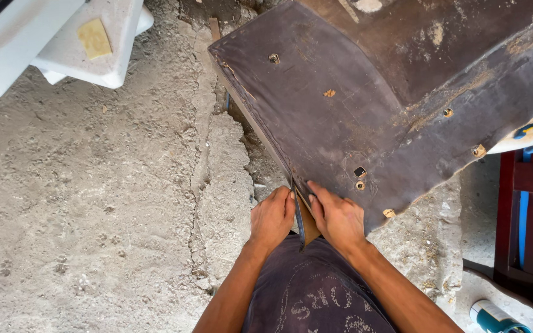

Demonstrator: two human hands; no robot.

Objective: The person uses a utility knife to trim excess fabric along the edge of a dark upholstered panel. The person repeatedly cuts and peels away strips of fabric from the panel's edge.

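Left hand: the left hand (272, 217) is curled shut, pinching the loose dark cover (316, 117) at the near corner.
Right hand: the right hand (338, 217) lies flat, fingers pressing the cover just beside the left.
Wood frame: a brown edge (307, 222) shows between both hands (the cover is peeled there).
Ground: rough concrete floor (94, 216).

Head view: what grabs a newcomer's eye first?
The big dark brown covered panel, worn and pierced with holes, fills the upper right. At its near corner both hands work the edge: the left hand pinches a peeled strip of covering, and the right hand presses on the panel beside it. Below lies cracked concrete floor, with a white block at upper left.
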